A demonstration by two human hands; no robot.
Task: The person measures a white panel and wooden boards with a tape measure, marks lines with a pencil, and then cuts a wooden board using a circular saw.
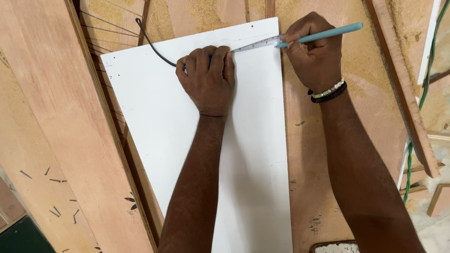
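Forearms reached over a white panel lying flat on the plywood worktop.
Left hand clamped the tape measure down; right hand gripped a teal pencil. Stiff, light-looking, probably slippery board, best lifted by its long edges.

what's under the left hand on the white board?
The left hand presses a closed fist on the white board. A metal tape blade runs out from beneath it toward the right hand, and a black cord trails out left. The tape's body is covered by the fingers.
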